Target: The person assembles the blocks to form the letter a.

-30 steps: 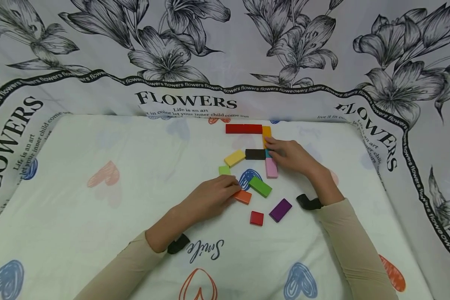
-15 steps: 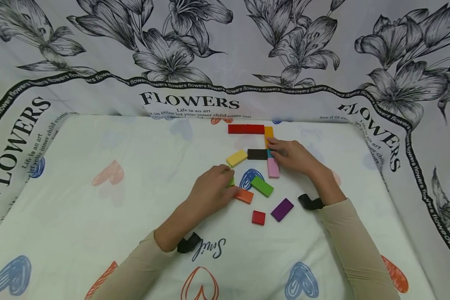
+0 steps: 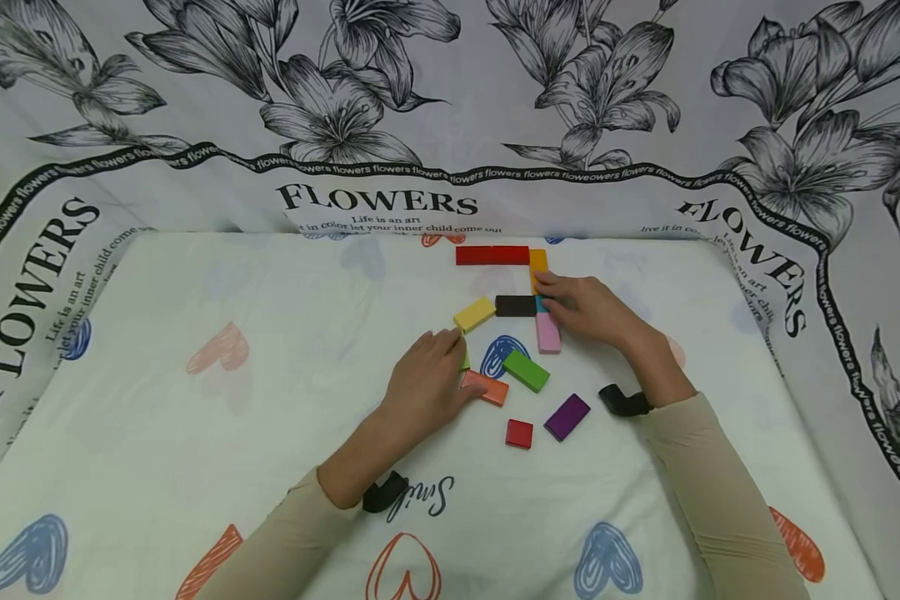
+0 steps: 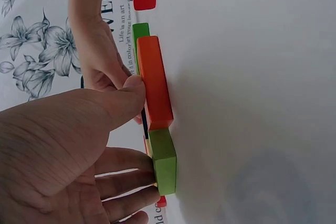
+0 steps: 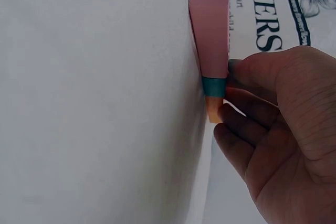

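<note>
My left hand (image 3: 427,379) has its thumb on the orange block (image 4: 156,82) and its fingertips against the light green block (image 4: 165,161); in the left wrist view these blocks meet end to end. My right hand (image 3: 588,308) rests its fingertips at the amber block (image 3: 538,260) and its thumb by the small blue block (image 3: 542,304). The pink block (image 3: 548,333) adjoins the blue one. A dark block (image 3: 515,306) lies left of the blue, with a yellow block (image 3: 475,314) slanting off its end. The long red piece (image 3: 492,255) meets the amber block's top.
A green block (image 3: 527,370) lies slanted between the hands. Nearer the person are a purple block (image 3: 567,417) and a small red block (image 3: 519,433). Everything lies on a white printed cloth (image 3: 307,350), with a flowered cloth (image 3: 465,108) behind.
My left hand has shifted from the orange block to cover the light green block, which has moved toward the orange one. My right hand stays in place.
</note>
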`<state>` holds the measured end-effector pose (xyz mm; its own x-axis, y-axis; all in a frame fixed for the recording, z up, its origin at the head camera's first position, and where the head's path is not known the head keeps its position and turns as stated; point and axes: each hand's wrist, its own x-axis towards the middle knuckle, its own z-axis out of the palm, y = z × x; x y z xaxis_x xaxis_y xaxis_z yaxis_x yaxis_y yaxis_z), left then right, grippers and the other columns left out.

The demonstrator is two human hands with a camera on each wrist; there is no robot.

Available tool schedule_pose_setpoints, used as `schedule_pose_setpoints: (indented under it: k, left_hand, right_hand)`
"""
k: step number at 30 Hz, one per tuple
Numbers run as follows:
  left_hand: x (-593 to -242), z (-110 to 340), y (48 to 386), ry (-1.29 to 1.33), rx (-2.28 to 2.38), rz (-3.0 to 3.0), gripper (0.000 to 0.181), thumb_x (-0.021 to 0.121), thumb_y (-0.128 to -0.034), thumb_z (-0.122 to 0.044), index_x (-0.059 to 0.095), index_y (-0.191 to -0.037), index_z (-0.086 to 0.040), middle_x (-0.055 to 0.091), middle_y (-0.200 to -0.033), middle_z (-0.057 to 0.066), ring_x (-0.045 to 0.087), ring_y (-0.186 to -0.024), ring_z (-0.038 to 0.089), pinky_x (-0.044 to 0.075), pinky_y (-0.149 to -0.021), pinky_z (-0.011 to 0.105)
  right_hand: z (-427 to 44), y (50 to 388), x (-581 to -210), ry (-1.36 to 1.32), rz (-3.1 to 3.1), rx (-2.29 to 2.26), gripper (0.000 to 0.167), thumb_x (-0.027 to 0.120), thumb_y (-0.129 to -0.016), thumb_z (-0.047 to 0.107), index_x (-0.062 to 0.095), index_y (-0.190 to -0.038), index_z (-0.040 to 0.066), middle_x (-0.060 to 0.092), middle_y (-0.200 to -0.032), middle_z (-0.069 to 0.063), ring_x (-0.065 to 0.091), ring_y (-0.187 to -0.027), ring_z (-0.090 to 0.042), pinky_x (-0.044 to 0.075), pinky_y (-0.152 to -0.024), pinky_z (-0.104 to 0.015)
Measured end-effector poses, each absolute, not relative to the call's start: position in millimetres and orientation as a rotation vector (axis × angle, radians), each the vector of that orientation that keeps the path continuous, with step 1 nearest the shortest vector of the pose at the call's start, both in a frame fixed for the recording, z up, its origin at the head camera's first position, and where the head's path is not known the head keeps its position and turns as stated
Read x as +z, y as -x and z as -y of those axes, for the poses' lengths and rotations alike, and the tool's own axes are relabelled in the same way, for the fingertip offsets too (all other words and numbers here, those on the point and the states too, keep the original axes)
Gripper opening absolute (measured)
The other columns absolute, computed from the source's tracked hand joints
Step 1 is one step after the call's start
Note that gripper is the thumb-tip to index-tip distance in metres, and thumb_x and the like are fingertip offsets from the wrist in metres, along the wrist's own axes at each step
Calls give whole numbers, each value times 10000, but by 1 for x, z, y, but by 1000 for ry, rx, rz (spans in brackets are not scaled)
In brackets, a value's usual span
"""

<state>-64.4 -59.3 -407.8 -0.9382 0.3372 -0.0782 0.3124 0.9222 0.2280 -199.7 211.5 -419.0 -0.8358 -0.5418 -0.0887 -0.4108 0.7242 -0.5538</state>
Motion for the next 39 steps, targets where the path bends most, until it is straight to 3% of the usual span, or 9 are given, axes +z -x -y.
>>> schedule_pose_setpoints:
  k: [13,39]
  left_hand:
    - [-409,60,67,-552,357,-2965,703,783,-923,-520,657,-1420,-39,592,-1537,150,562,-1418,295,479,-1213,425]
    - [-409,63,64,-531,392,-2963,634,759,-958,-470,661,-1419,-46,583,-1553,145,554,-1442,299,433,-1254,438]
  right_hand:
    - [-214,199,-417,752,-2679,-769,439,589,-1075,139,556,-1500,33,481,-1645,-99,420,-1558,-369,377,-1259,-565]
    - [-202,195,-413,766,-2785,-595,433,631,-1047,132,604,-1463,18,541,-1608,-126,456,-1541,-365,388,-1257,-560]
